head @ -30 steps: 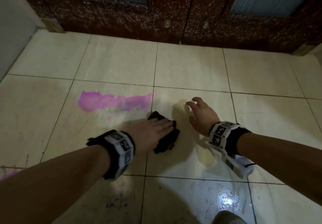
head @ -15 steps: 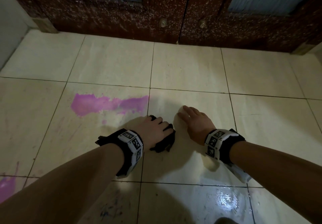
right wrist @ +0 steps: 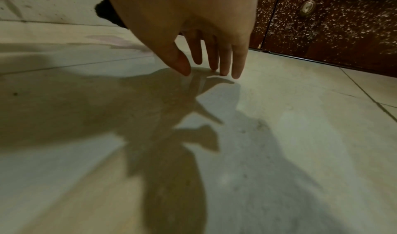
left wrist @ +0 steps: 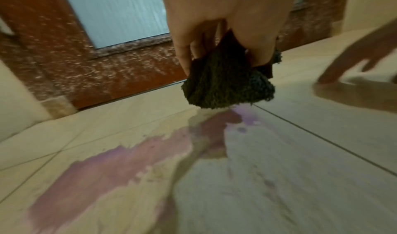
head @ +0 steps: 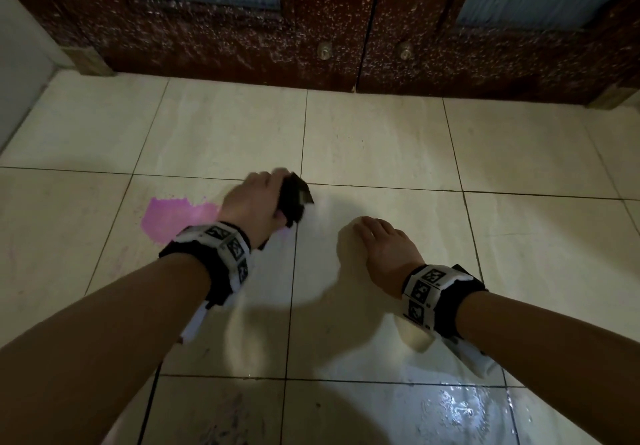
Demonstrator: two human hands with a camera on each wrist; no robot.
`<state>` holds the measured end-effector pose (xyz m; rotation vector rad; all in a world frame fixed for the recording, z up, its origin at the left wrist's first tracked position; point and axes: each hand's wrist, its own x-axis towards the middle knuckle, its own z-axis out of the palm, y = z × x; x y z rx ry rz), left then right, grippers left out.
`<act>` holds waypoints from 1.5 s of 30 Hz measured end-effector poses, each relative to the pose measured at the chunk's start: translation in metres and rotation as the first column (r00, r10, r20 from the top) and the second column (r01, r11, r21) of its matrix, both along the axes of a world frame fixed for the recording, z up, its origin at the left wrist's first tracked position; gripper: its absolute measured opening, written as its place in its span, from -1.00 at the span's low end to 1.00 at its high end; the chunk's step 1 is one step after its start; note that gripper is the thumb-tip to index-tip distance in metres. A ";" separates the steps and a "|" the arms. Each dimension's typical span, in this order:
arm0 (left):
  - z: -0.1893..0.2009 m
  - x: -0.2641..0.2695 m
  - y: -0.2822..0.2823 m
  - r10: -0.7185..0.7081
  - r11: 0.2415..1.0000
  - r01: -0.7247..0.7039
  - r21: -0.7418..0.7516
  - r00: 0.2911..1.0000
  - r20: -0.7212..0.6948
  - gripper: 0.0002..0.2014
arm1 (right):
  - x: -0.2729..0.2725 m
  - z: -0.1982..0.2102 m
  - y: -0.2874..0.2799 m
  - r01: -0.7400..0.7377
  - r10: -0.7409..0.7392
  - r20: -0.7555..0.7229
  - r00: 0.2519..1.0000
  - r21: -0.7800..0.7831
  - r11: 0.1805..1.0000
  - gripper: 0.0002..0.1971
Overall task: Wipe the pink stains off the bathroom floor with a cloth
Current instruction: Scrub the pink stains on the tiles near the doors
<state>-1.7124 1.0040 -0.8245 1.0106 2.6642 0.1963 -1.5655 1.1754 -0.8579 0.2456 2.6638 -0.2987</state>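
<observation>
- Left hand (head: 258, 198) over the right end of the pink stain (head: 175, 217), fingers and thumb curled round a dark cloth (head: 294, 195).
- Cloth bunched in that grip, hanging below the fingers (left wrist: 184, 57) in the left wrist view; lowest fold (left wrist: 225, 86) just above or barely touching the floor (head: 381, 139) — cannot tell which.
- Stain as a long pink band on the cream tile, running out to the left of the hand; its near end (left wrist: 247, 117) right under the cloth, paler and smeared there.
- Right hand (head: 384, 250) well to the right of the cloth, on the next tile, holding nothing.
- Its fingers (right wrist: 236, 64) straight and slightly spread, tips down on the bare floor, thumb alongside.
- Tracker bands (head: 221, 250) on both wrists.
- Dark brown speckled doors (head: 346, 22) along the far edge of the floor, with two small round knobs (head: 325, 50) and pale glass panels.
- Wet glare (head: 457, 410) on the tile nearest the camera, lower right.
</observation>
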 end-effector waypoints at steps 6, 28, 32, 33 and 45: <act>-0.008 -0.044 -0.006 0.190 0.975 -0.179 0.129 0.978 -0.085 -0.43 | -0.009 0.001 -0.007 -0.039 0.039 -0.008 0.999 -0.030 0.999 -0.41; -0.048 0.000 -0.009 -0.356 0.924 0.337 -0.183 0.931 -0.083 -0.50 | -0.028 -0.015 0.003 -0.034 0.020 0.152 0.988 0.094 0.995 -0.39; -0.043 0.051 -0.027 -0.628 0.747 0.613 -0.256 0.778 0.028 -0.47 | -0.029 -0.011 0.004 -0.032 0.021 0.147 0.989 0.078 0.996 -0.42; -0.040 0.054 -0.028 -0.652 0.739 0.643 -0.203 0.758 0.027 -0.46 | -0.029 -0.010 0.004 -0.031 0.020 0.145 0.989 0.074 0.997 -0.43; -0.032 -0.054 -0.005 0.079 0.995 -0.078 -0.055 0.997 0.013 -0.50 | -0.030 -0.012 0.005 -0.024 0.014 0.137 0.990 0.068 0.997 -0.44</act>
